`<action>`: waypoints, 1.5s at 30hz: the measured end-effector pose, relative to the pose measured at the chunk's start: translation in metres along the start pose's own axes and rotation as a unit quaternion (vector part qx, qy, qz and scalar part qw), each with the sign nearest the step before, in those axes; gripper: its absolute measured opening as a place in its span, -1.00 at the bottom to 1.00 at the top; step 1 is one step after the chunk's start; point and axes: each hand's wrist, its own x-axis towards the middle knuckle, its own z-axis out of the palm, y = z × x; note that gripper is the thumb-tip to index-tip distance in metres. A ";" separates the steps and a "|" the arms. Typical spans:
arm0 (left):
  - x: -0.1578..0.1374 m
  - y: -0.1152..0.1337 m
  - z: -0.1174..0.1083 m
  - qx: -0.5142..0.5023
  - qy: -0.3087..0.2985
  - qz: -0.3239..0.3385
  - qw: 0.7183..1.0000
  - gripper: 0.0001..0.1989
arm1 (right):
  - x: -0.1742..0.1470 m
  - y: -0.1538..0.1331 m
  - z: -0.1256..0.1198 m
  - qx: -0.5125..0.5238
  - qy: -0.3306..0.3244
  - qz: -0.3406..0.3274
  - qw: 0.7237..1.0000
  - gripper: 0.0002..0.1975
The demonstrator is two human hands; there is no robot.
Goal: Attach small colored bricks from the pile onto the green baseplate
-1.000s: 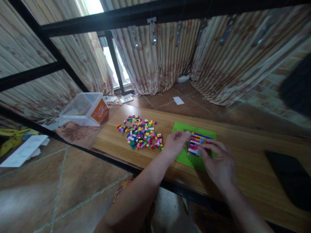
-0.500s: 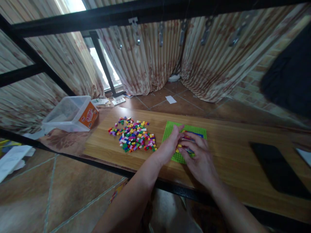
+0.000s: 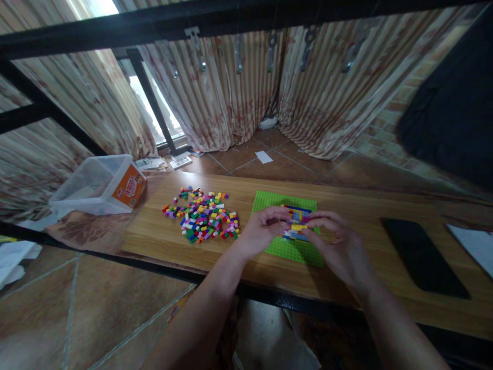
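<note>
A green studded baseplate (image 3: 296, 252) lies on the wooden board, with rows of blue, yellow and other coloured toy bricks (image 3: 300, 210) in its middle. Over these rows, my left hand (image 3: 264, 229) pinches the left end of a short strip of yellow and purple bricks (image 3: 298, 227). The other end is between the thumb and fingers of my right hand (image 3: 341, 244). Whether the strip is joined to the bricks beneath it cannot be made out. My fingers hide parts of the build.
Left of the baseplate spreads a pile of loose bricks (image 3: 208, 216). A clear plastic box (image 3: 96, 187) with an orange label stands at the far left. A black flat slab (image 3: 423, 257) and white paper (image 3: 472, 249) lie at right. A black bar (image 3: 239, 23) crosses above.
My hands have drawn apart sideways, uncovering more of the baseplate and the yellow bricks between my fingertips. The whole view has shifted slightly, so most things sit further left.
</note>
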 end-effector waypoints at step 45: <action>0.025 -0.034 0.008 0.261 0.128 -0.041 0.956 -0.71 | -0.006 0.008 0.019 0.008 0.036 0.150 0.988 -0.73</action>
